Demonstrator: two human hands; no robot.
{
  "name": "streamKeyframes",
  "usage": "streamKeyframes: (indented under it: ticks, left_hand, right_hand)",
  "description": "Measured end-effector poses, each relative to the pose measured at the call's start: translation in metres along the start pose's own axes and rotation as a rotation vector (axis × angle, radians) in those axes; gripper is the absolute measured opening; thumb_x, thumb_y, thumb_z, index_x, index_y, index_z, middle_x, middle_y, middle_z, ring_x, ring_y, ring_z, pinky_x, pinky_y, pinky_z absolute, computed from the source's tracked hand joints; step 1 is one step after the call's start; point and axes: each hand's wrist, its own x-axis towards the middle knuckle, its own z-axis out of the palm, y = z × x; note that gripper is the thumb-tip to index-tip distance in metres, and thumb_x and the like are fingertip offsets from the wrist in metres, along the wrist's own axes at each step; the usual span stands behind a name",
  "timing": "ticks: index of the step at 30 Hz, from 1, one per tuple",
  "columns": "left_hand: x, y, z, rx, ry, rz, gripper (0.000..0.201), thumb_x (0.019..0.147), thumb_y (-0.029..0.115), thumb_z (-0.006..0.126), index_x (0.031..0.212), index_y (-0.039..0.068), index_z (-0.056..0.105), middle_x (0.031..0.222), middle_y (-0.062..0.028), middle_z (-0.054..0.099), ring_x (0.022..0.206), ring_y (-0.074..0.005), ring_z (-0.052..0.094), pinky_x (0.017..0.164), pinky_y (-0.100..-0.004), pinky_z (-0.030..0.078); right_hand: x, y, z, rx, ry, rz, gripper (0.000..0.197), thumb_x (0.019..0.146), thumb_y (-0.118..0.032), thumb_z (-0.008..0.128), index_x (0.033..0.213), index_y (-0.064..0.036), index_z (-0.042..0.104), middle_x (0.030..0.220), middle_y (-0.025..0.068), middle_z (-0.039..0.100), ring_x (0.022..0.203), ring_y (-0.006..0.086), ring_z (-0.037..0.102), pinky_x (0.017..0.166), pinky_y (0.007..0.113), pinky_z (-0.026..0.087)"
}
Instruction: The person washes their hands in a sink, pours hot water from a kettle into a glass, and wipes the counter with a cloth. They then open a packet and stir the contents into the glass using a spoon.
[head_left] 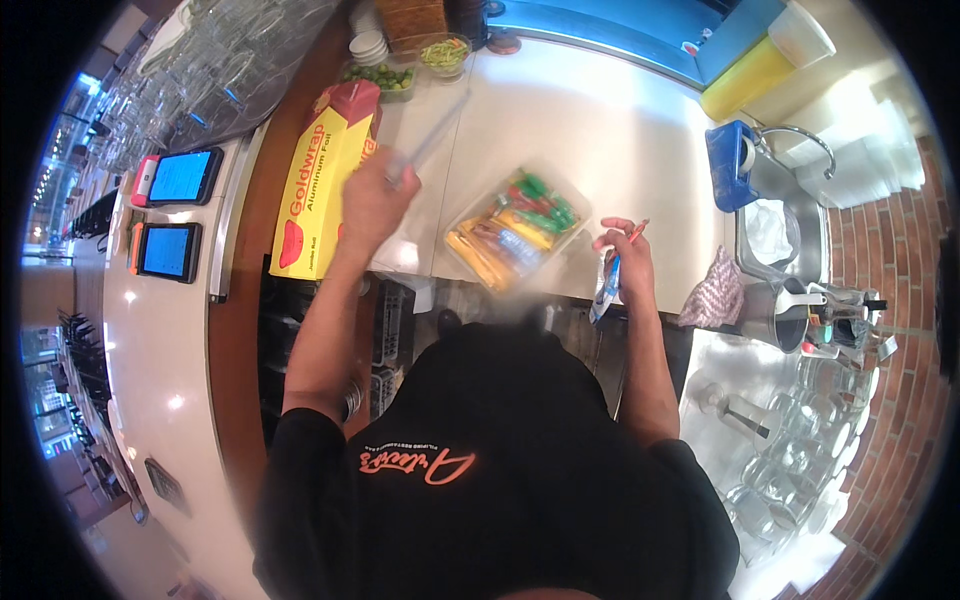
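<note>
My left hand [378, 198] is closed, blurred by motion, beside the foil box. From it a thin, pale, see-through thing [438, 128] points away to the upper right; it may be a flat sheet or lid seen edge-on. Between my hands a clear plastic container [462, 214] sits near the counter's front edge, filled with yellow, brown, green and red packets [510, 235]. My right hand [628, 262], just right of the container, grips a blue and white packet [606, 288]. A thin red pen-like thing [639, 231] also shows between its fingers.
A tall yellow foil box [318, 190] stands at left. Behind it are a tub of green fruit [385, 80] and a bowl of cut greens [444, 55]. At right are a sink [812, 240], a patterned cloth [714, 290] and glasses [785, 455]. Two tablets [178, 178] lie far left.
</note>
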Motion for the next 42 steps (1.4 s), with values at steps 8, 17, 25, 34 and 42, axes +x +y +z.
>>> streamKeyframes:
  ticks: [8, 17, 25, 34, 42]
  left_hand:
    - [-0.011, 0.029, -0.021, -0.983, -0.263, -0.309, 0.016, 0.084, 0.009, 0.054, 0.095, 0.001, 0.061, 0.071, -0.0006, 0.060, 0.049, -0.0048, 0.050, 0.045, -0.0190, 0.039]
    - [-0.059, 0.002, 0.100, -0.397, -0.261, -0.150, 0.046, 0.084, 0.026, 0.061, 0.121, -0.001, 0.054, 0.122, -0.0214, 0.054, 0.112, -0.0330, 0.053, 0.096, -0.0378, 0.041]
    - [-0.071, 0.021, 0.089, -0.275, -0.226, -0.151, 0.063, 0.079, 0.033, 0.068, 0.127, -0.002, 0.048, 0.124, -0.0217, 0.053, 0.117, -0.0346, 0.048, 0.100, -0.0394, 0.037]
    - [-0.090, 0.053, 0.101, -0.037, -0.121, -0.140, 0.080, 0.067, 0.047, 0.072, 0.130, 0.006, 0.045, 0.129, -0.0155, 0.047, 0.121, -0.0314, 0.043, 0.102, -0.0433, 0.034]
    - [-0.105, 0.027, 0.121, -0.737, 0.183, -0.359, 0.044, 0.085, 0.036, 0.056, 0.105, -0.001, 0.064, 0.102, -0.0144, 0.065, 0.092, -0.0252, 0.061, 0.085, -0.0319, 0.047]
  right_hand:
    - [-0.003, -0.049, 0.002, 0.167, -0.056, -0.126, 0.040, 0.089, -0.016, 0.048, 0.127, -0.0033, 0.050, 0.108, 0.0082, 0.064, 0.048, 0.0024, 0.043, 0.048, 0.019, 0.039]
    - [0.021, -0.012, 0.005, -0.320, -0.045, -0.148, 0.039, 0.089, -0.023, 0.053, 0.121, -0.0001, 0.055, 0.110, 0.0186, 0.063, 0.105, 0.0240, 0.059, 0.092, 0.032, 0.042]
    - [0.040, -0.017, 0.007, -0.489, -0.154, -0.168, 0.045, 0.090, -0.026, 0.056, 0.127, -0.0004, 0.051, 0.110, 0.0177, 0.062, 0.101, 0.0200, 0.057, 0.090, 0.031, 0.042]
    - [0.040, 0.027, 0.011, -0.377, -0.146, -0.284, 0.032, 0.095, -0.017, 0.045, 0.120, 0.0019, 0.047, 0.110, 0.0171, 0.059, 0.098, 0.0221, 0.057, 0.087, 0.031, 0.043]
    - [0.045, 0.037, 0.042, -0.254, -0.005, -0.479, 0.038, 0.096, -0.031, 0.037, 0.107, 0.0014, 0.053, 0.106, 0.0155, 0.052, 0.098, 0.0243, 0.050, 0.089, 0.038, 0.040]
